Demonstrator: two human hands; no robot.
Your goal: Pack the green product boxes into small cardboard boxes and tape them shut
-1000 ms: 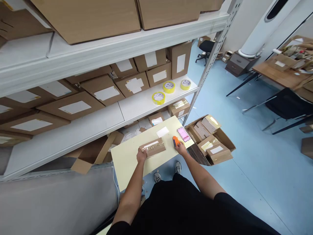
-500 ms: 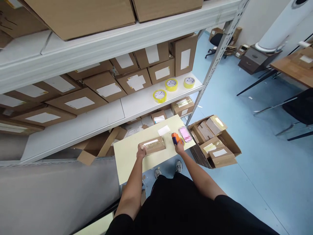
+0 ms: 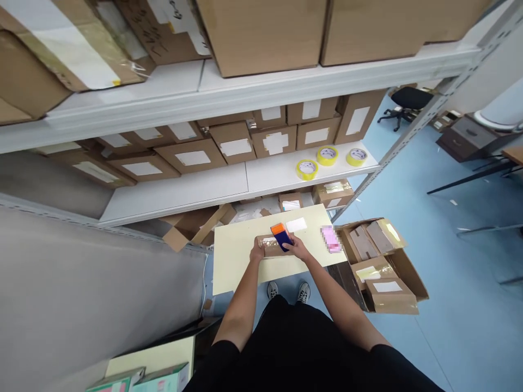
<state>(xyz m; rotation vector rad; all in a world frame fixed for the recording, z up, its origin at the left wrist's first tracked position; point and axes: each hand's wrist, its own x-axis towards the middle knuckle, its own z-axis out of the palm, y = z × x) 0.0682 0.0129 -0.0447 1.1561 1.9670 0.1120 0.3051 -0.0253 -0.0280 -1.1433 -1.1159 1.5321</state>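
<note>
A small taped cardboard box [image 3: 267, 249] lies on the pale yellow tabletop [image 3: 232, 267]. My left hand [image 3: 257, 250] grips the box at its left end. In my right hand [image 3: 297, 248] is an orange and dark blue tape dispenser [image 3: 281, 236], held over the right part of the box and covering some of it. Whether the dispenser touches the box I cannot tell. A white paper label [image 3: 296, 224] lies just behind the dispenser. Toward the table's right end rests a pink, pixelated item [image 3: 330, 239].
A large open carton [image 3: 412, 277] holding several smaller boxes stands right of the table. Three yellow tape rolls, one of them a front roll [image 3: 306, 170], sit on the shelf [image 3: 212, 188] behind, near several labelled boxes [image 3: 235, 144]. An open carton [image 3: 196, 226] is at the left.
My right hand has carried the tape dispenser leftward from beside the pink item to above the box. My left hand still holds the box. The camera view has shifted.
</note>
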